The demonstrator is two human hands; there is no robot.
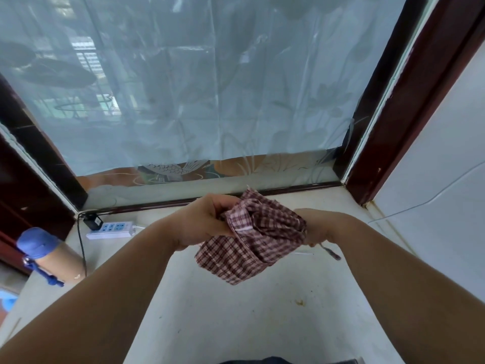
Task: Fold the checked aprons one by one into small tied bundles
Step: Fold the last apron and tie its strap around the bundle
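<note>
Glass window (210, 88): big and cloudy, with a thin see-through sheet hanging over it in soft wrinkles; a fish picture shows along the bottom
Sill (236, 316): pale, flat and hard like stone, with a few small brown spots
Frame (409, 101): dark red wood, smooth and shiny, going up both sides of the glass
Wall (441, 179): plain white, on the right, with a thin wire across it
Checked apron (252, 243): soft cloth in dark red and white squares, folded into a fat, lumpy bundle; it is held up in the air over the sill, between the two hands
Left hand (202, 222): fingers curled tight round the left side of the bundle
Right hand (320, 227): grips the right side; most of its fingers are hidden behind the cloth
Bottle (39, 248): round and tan, with a blue cap and a blue strap, far left
Power strip (110, 229): long white box with blue sockets, lying near the glass
Plug (93, 221): small black block, sitting on the strip's left end
Tie (331, 253): thin, blurry strip sticking out under the right hand
</note>
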